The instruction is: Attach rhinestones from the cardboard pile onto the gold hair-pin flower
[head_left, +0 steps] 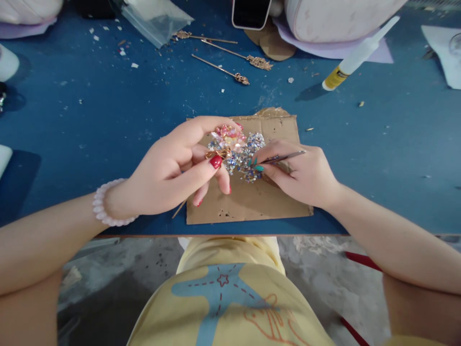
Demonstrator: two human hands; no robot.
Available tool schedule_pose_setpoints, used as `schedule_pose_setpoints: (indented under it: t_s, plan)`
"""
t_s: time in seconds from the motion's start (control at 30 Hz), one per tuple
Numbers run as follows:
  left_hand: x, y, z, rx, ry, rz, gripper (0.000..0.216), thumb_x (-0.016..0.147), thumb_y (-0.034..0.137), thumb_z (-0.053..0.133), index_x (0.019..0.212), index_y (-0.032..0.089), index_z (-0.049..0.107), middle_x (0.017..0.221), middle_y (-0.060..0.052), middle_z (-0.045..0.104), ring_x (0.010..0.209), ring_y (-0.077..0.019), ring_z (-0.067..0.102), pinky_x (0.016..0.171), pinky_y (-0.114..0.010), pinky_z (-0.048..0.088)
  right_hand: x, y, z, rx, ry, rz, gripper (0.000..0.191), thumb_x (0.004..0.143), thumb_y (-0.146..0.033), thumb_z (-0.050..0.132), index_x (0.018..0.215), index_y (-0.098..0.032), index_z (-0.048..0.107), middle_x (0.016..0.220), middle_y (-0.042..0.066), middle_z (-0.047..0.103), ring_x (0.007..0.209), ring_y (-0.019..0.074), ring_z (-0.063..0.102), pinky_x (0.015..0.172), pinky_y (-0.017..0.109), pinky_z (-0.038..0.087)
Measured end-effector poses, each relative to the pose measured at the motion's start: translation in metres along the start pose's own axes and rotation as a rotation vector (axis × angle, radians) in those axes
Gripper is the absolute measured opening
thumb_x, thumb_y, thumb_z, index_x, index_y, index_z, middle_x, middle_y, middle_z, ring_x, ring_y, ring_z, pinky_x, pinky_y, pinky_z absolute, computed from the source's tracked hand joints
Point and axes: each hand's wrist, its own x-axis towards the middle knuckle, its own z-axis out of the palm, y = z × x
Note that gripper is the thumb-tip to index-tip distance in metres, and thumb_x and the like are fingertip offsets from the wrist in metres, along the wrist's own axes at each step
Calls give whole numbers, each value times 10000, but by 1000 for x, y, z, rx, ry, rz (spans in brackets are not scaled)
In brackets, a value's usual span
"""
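Observation:
Between thumb and fingers, my left hand [176,168] holds a hairpin with a gold-toned head and pink flower-like beads [228,137]. Its thin metal stick [179,209] shows below the hand. My right hand [306,168] is closed on slim metal tweezers [284,157], their tips low among a pile of small glittering rhinestones [248,156]. The pile lies on a piece of cardboard [248,204], partly covered by both hands. Whether the tweezer tips grip a stone cannot be made out.
Three metal hairpins [230,72] lie farther back, beside a clear plastic bag [154,21]. A white glue bottle with a yellow label [338,77] stands at the back right. A phone [251,12] and a pale bag [334,17] sit along the far side of the blue table [108,96].

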Motion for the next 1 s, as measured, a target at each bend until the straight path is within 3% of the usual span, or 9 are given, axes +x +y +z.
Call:
schedule_pose_setpoints:
  t_s: [1.0]
  plan:
    - [1,4,1,-12,-7,-22,445,1017,9,466,1452,101,456,786,43,755,408,-22,591,404,-115,519,0,0,1,28,22,-16,209,994,-127,575,957,-289,702,1007,24,820,971,216,803,891,384,676]
